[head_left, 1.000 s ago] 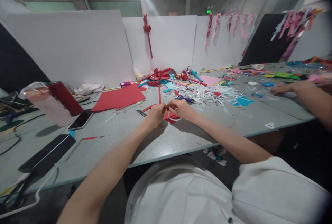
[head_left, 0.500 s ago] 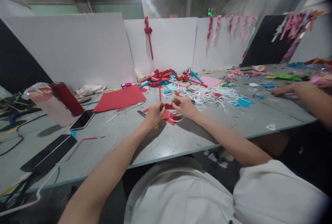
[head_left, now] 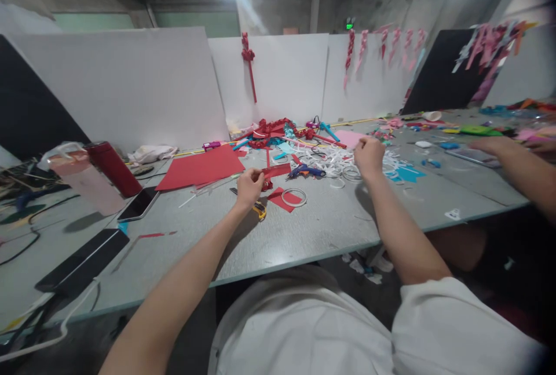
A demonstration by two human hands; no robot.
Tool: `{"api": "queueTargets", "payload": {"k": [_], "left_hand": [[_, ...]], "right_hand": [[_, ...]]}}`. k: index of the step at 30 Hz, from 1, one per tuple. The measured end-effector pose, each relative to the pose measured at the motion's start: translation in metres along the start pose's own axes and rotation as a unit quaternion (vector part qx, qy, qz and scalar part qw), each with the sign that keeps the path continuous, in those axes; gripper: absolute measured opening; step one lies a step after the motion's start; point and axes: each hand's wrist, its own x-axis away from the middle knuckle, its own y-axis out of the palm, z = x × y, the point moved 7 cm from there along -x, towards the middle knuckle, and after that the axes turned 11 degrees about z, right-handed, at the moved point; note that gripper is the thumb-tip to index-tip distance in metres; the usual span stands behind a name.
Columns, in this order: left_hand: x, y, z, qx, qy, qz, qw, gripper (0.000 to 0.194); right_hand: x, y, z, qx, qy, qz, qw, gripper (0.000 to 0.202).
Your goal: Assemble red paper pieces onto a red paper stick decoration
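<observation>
In the head view, my left hand [head_left: 251, 186] is closed in a pinch on a red paper strip [head_left: 278, 171], which reaches out to the right above the table. My right hand [head_left: 369, 156] is raised over the white strip pile, its fingers drawn together; whether anything is between them I cannot make out. Between my hands lies a small blue tool [head_left: 307, 172], its kind unclear. Nearer to me, a pale ring [head_left: 294, 197] rests partly on a red paper piece [head_left: 280, 200]. Beside my left hand lies a yellow utility knife [head_left: 259, 210], partly hidden under the hand.
Red paper sheets [head_left: 202, 164] lie left of centre, near a phone [head_left: 138, 204], a red flask [head_left: 112, 167] and a pink bottle [head_left: 87, 181]. White strips [head_left: 343, 161] tangle behind. A co-worker's arm [head_left: 523, 163] reaches in from the right. White boards [head_left: 278, 79] stand behind.
My right hand has moved away from the left hand, to the right and up. My left hand keeps the red strip, slightly further left. The blue tool and ring are now more exposed.
</observation>
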Motion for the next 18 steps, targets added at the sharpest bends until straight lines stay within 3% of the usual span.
{"api": "queueTargets", "payload": {"k": [3, 5, 7, 10, 13, 15, 18], "left_hand": [[0.002, 0.003, 0.003, 0.035, -0.016, -0.010, 0.999, 0.024], [0.006, 0.006, 0.005, 0.062, -0.030, -0.028, 0.997, 0.026], [0.009, 0.011, 0.006, 0.081, -0.042, -0.051, 0.995, 0.026], [0.012, 0.017, 0.004, 0.088, -0.045, -0.077, 0.992, 0.024], [0.013, 0.020, 0.001, 0.087, -0.038, -0.093, 0.991, 0.025], [0.013, 0.022, 0.000, 0.086, -0.032, -0.099, 0.991, 0.026], [0.012, 0.022, 0.001, 0.092, -0.035, -0.107, 0.989, 0.027]], "right_hand": [[0.001, -0.002, 0.000, 0.023, 0.005, 0.011, 1.000, 0.055], [0.011, 0.006, -0.022, 0.005, -0.032, -0.014, 0.999, 0.059], [0.029, 0.017, -0.058, -0.067, -0.089, -0.072, 0.991, 0.047], [0.067, 0.020, -0.124, -0.222, -0.203, -0.165, 0.939, 0.034], [0.102, 0.017, -0.169, -0.265, -0.289, -0.246, 0.887, 0.047], [0.115, 0.018, -0.180, -0.254, -0.310, -0.264, 0.877, 0.058], [0.121, 0.025, -0.178, -0.219, -0.324, -0.265, 0.881, 0.049]]}}
